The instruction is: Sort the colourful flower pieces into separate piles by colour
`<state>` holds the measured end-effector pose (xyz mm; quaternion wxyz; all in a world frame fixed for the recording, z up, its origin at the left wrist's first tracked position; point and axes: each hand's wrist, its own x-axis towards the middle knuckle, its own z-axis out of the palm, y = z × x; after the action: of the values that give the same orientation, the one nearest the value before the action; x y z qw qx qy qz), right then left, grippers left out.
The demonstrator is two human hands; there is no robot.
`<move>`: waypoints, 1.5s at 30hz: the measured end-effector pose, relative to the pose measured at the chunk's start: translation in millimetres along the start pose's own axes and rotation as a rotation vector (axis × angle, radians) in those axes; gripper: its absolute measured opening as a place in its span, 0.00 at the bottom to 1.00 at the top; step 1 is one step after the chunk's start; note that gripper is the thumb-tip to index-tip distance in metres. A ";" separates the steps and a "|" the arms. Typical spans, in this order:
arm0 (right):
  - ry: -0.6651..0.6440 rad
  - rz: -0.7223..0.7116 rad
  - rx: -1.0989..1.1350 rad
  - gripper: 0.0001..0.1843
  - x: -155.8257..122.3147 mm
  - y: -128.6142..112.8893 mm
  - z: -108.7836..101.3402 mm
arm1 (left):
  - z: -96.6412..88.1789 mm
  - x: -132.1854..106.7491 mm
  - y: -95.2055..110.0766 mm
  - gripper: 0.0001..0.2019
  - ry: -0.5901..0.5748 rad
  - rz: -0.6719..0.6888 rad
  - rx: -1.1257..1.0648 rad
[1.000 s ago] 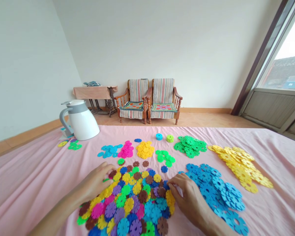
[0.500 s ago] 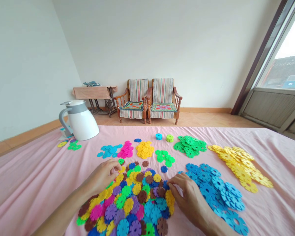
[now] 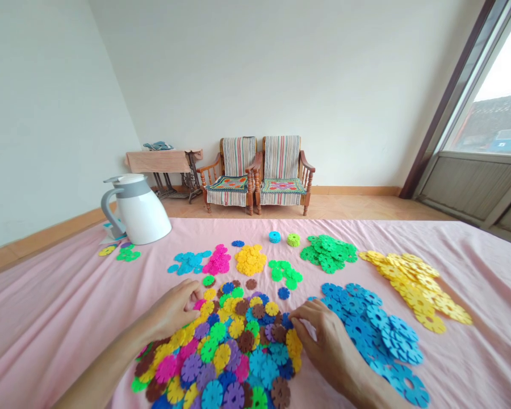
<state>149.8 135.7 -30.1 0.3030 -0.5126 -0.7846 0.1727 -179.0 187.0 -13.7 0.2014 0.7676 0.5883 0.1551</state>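
Observation:
A mixed heap of multicoloured slotted plastic discs [image 3: 221, 355] lies in front of me on the pink cloth. At its upper left edge is my left hand [image 3: 179, 307], its fingers loosely bent and the thumb apart from them. A pink disc [image 3: 199, 304] shows beside those fingertips. My right hand [image 3: 323, 332] rests at the heap's right edge, with thumb and fingers drawn together next to dark blue and yellow discs; whatever is between them is hidden. Just right of that hand spreads a pile of large blue discs [image 3: 361, 318].
Single-colour piles lie farther back: green discs [image 3: 330, 253], large yellow discs [image 3: 417, 287], small yellow discs [image 3: 250, 260], pink discs [image 3: 217, 261] and light blue discs [image 3: 187, 263]. A white jug [image 3: 147, 213] stands at the left on the pink cloth [image 3: 63, 318]. Two wooden chairs [image 3: 281, 165] stand beyond.
My left hand has drawn slightly back toward the lower left, uncovering a pink disc and more of a green one. My right hand has hardly moved.

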 end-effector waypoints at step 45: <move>0.008 -0.008 -0.023 0.15 0.3 0.7 1.5 | -5.2 -39.1 20.5 0.20 -0.016 0.003 0.054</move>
<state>149.3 136.3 -31.6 0.3010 -0.5135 -0.7874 0.1603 -174.4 145.3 0.8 0.1850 0.7748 0.5896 0.1334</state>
